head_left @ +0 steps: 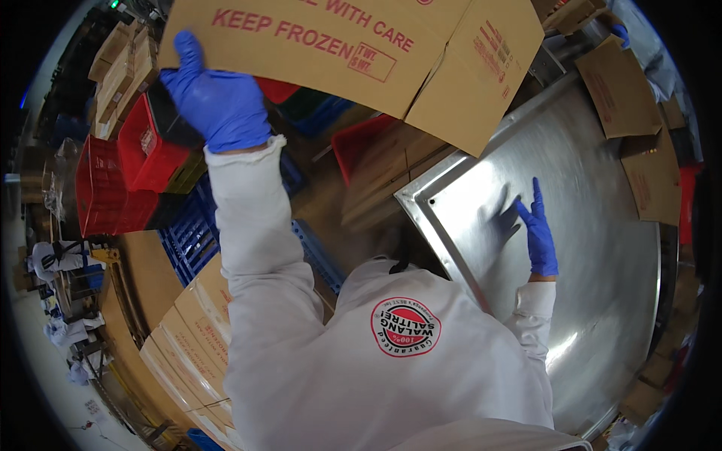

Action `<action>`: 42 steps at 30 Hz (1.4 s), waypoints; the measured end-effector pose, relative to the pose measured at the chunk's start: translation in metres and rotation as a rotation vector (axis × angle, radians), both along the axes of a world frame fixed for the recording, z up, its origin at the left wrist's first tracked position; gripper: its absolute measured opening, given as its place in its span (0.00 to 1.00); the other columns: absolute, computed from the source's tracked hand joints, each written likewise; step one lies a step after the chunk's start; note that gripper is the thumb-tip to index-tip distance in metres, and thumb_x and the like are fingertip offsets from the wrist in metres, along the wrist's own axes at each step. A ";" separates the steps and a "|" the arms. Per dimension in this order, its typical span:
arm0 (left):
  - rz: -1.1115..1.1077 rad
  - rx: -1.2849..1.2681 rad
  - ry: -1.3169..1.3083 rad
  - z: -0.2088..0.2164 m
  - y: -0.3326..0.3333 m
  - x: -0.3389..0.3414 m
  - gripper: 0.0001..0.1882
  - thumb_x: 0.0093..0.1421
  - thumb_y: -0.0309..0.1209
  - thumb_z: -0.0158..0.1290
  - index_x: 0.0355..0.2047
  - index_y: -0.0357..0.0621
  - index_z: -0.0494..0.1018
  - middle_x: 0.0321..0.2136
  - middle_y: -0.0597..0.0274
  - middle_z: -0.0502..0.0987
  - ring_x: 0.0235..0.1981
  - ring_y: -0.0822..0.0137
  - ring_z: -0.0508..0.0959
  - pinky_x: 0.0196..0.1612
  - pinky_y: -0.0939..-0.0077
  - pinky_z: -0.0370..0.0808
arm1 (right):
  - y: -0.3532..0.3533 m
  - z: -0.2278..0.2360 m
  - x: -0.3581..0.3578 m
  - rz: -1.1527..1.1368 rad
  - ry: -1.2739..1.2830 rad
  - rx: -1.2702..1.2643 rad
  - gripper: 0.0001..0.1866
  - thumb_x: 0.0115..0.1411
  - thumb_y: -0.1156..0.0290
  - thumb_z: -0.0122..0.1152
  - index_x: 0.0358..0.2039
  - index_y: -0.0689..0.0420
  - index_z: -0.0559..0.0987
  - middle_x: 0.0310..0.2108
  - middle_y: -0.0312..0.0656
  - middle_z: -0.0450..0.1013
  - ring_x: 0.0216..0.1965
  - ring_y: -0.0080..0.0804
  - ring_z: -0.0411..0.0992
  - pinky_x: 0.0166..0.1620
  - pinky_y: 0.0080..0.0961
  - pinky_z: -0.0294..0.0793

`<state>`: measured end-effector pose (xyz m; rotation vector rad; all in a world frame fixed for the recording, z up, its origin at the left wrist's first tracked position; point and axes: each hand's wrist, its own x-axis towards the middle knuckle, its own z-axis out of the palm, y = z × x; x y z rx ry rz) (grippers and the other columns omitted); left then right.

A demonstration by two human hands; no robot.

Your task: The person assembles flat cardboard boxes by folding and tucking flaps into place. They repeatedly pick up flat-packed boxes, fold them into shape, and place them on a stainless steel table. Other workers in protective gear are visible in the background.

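My left hand (214, 101), in a blue glove, grips the lower left edge of a flat-looking brown cardboard box (316, 41) with red print. The thumb lies against its printed face, and part of the fingers is hidden behind the board. This box is raised across the top of the view, its side panel (481, 68) bent along a crease. Above a shiny steel table (587, 248), my right hand (537, 237) hovers with its gloved fingers apart and nothing in them. A shadow of the hand falls on the metal.
Red crates (124, 173) and a blue pallet (188, 233) stand at the left. Stacked cartons (192, 338) lie at the lower left. Opened cardboard boxes (624, 98) rest along the table's far right edge. People in white (68, 259) are at the far left.
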<state>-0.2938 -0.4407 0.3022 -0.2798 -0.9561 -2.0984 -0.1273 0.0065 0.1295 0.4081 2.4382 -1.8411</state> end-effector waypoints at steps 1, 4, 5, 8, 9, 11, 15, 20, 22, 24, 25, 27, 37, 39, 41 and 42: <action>0.008 0.036 -0.027 -0.003 -0.010 -0.004 0.17 0.64 0.29 0.49 0.53 0.40 0.68 0.51 0.50 0.72 0.53 0.54 0.72 0.56 0.55 0.70 | -0.001 -0.016 -0.010 0.025 -0.074 -0.011 0.40 0.61 0.61 0.58 0.68 0.52 0.50 0.68 0.43 0.48 0.68 0.38 0.44 0.67 0.30 0.41; 0.032 0.086 -0.030 0.012 -0.044 -0.015 0.18 0.63 0.28 0.49 0.53 0.37 0.67 0.52 0.48 0.71 0.54 0.54 0.71 0.59 0.54 0.67 | -0.005 -0.056 -0.040 0.184 -0.417 0.374 0.43 0.58 0.57 0.62 0.68 0.48 0.49 0.66 0.61 0.44 0.69 0.54 0.39 0.67 0.42 0.42; 0.000 0.092 -0.007 0.017 -0.052 -0.019 0.17 0.63 0.28 0.49 0.52 0.36 0.67 0.52 0.48 0.71 0.54 0.54 0.71 0.59 0.54 0.67 | -0.008 -0.067 -0.047 0.215 -0.440 0.461 0.45 0.56 0.56 0.63 0.68 0.45 0.48 0.65 0.67 0.40 0.68 0.60 0.36 0.66 0.46 0.44; 0.016 -0.102 0.116 0.019 -0.065 -0.028 0.17 0.62 0.27 0.50 0.51 0.35 0.67 0.54 0.48 0.69 0.53 0.55 0.71 0.57 0.57 0.69 | -0.022 -0.084 -0.059 0.214 -0.534 0.677 0.52 0.52 0.51 0.67 0.68 0.40 0.44 0.64 0.75 0.27 0.63 0.81 0.26 0.63 0.59 0.46; 0.077 -0.182 0.033 0.011 -0.062 -0.035 0.17 0.62 0.26 0.51 0.51 0.36 0.67 0.53 0.50 0.70 0.51 0.57 0.72 0.56 0.59 0.70 | -0.025 -0.086 -0.060 0.206 -0.532 0.706 0.52 0.51 0.51 0.67 0.68 0.39 0.43 0.64 0.75 0.27 0.63 0.81 0.27 0.63 0.58 0.46; 0.221 -0.445 -0.059 -0.026 -0.043 -0.048 0.16 0.61 0.24 0.52 0.50 0.36 0.67 0.51 0.53 0.71 0.48 0.60 0.74 0.54 0.63 0.72 | -0.031 -0.085 -0.060 0.193 -0.555 0.770 0.53 0.51 0.52 0.68 0.69 0.39 0.42 0.64 0.75 0.28 0.64 0.79 0.27 0.63 0.57 0.48; 0.129 -0.445 -0.325 -0.179 0.029 -0.060 0.12 0.61 0.22 0.51 0.45 0.38 0.67 0.43 0.60 0.70 0.46 0.69 0.69 0.54 0.71 0.66 | -0.039 -0.078 -0.059 0.133 -0.560 0.786 0.53 0.51 0.54 0.68 0.68 0.35 0.41 0.66 0.69 0.27 0.66 0.74 0.28 0.59 0.67 0.49; -0.213 -1.045 -0.963 -0.368 0.058 -0.018 0.12 0.57 0.20 0.50 0.43 0.41 0.69 0.40 0.53 0.77 0.42 0.60 0.77 0.50 0.69 0.71 | -0.042 -0.073 -0.058 0.101 -0.566 0.796 0.53 0.51 0.57 0.68 0.68 0.32 0.41 0.67 0.65 0.27 0.67 0.71 0.29 0.57 0.72 0.48; -0.207 -1.045 -1.123 -0.409 0.058 0.003 0.14 0.56 0.22 0.49 0.44 0.45 0.68 0.38 0.46 0.75 0.44 0.49 0.76 0.47 0.63 0.71 | -0.041 -0.072 -0.058 0.105 -0.570 0.805 0.53 0.51 0.57 0.68 0.68 0.32 0.40 0.67 0.65 0.27 0.67 0.71 0.29 0.57 0.72 0.48; -0.143 -1.124 -1.145 -0.429 0.051 0.012 0.14 0.55 0.20 0.48 0.42 0.44 0.68 0.37 0.45 0.75 0.43 0.48 0.76 0.46 0.63 0.71 | -0.041 -0.072 -0.058 0.107 -0.562 0.834 0.53 0.51 0.58 0.68 0.68 0.32 0.40 0.67 0.65 0.27 0.67 0.70 0.29 0.57 0.72 0.48; -0.105 -1.168 -1.158 -0.433 0.045 0.013 0.14 0.54 0.19 0.48 0.42 0.43 0.69 0.36 0.45 0.75 0.42 0.47 0.76 0.45 0.63 0.72 | -0.040 -0.071 -0.059 0.118 -0.592 0.832 0.53 0.51 0.58 0.68 0.68 0.32 0.40 0.67 0.65 0.27 0.67 0.70 0.29 0.57 0.72 0.48; -0.182 -1.297 -1.326 -0.434 0.032 0.010 0.16 0.53 0.25 0.51 0.44 0.42 0.69 0.39 0.42 0.76 0.44 0.43 0.75 0.46 0.57 0.71 | -0.042 -0.068 -0.061 0.117 -0.591 0.845 0.53 0.51 0.59 0.68 0.68 0.32 0.40 0.67 0.65 0.26 0.67 0.70 0.29 0.57 0.72 0.48; -0.759 -2.065 -1.321 -0.505 0.057 0.035 0.22 0.59 0.36 0.45 0.53 0.44 0.68 0.50 0.42 0.72 0.52 0.46 0.72 0.55 0.59 0.69 | -0.054 -0.050 -0.062 0.085 -0.606 0.809 0.51 0.53 0.62 0.65 0.69 0.38 0.41 0.65 0.71 0.28 0.66 0.74 0.31 0.55 0.75 0.50; -0.697 -1.986 -1.142 -0.523 0.087 0.050 0.23 0.59 0.37 0.48 0.54 0.44 0.68 0.50 0.42 0.72 0.52 0.46 0.73 0.55 0.60 0.69 | -0.054 -0.047 -0.056 0.079 -0.539 0.805 0.52 0.52 0.61 0.66 0.69 0.38 0.40 0.65 0.72 0.29 0.65 0.76 0.31 0.53 0.78 0.51; -0.840 -2.033 -1.023 -0.530 0.104 0.067 0.23 0.59 0.37 0.48 0.54 0.44 0.68 0.49 0.42 0.73 0.51 0.46 0.73 0.55 0.60 0.69 | -0.049 -0.040 -0.041 0.094 -0.615 0.922 0.49 0.53 0.60 0.64 0.69 0.43 0.42 0.64 0.74 0.31 0.64 0.77 0.34 0.51 0.79 0.52; -0.907 -2.065 -0.970 -0.533 0.107 0.065 0.23 0.59 0.38 0.49 0.54 0.44 0.68 0.49 0.42 0.73 0.51 0.46 0.73 0.54 0.60 0.69 | -0.050 -0.039 -0.041 0.098 -0.530 0.898 0.49 0.53 0.59 0.64 0.68 0.45 0.43 0.64 0.74 0.32 0.64 0.77 0.35 0.51 0.79 0.53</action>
